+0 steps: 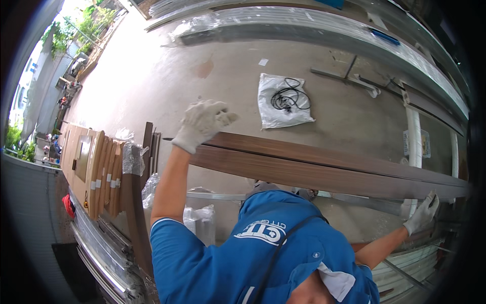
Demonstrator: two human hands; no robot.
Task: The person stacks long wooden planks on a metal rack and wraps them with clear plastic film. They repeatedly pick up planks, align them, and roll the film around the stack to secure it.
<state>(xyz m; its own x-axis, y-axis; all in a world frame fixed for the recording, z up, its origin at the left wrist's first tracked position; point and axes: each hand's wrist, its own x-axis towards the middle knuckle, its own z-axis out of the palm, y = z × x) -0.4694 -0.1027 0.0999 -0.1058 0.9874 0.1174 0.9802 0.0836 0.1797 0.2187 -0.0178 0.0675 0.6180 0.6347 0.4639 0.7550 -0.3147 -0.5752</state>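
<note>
A long brown wood-look profile [304,169], with a dark lengthwise line along it, stretches across in front of my body. My left hand [202,123], in a white work glove, is over its left end. The fingers point right, slightly bent and apart, and no object shows in them. A thin black tip sticks out left of that wrist, in line with the dark line. Near the profile's right end is my right hand [424,214], also gloved, its fingers stretched out along the near edge. Whether the right palm touches the profile is hidden.
A white sack [284,114] with a coiled black cable [289,96] lies on the floor beyond. Cardboard packages [96,172] stand at left beside plastic-wrapped profiles [106,258]. Long wrapped bars [283,28] lie across the far side. A rack post [413,137] rises at right.
</note>
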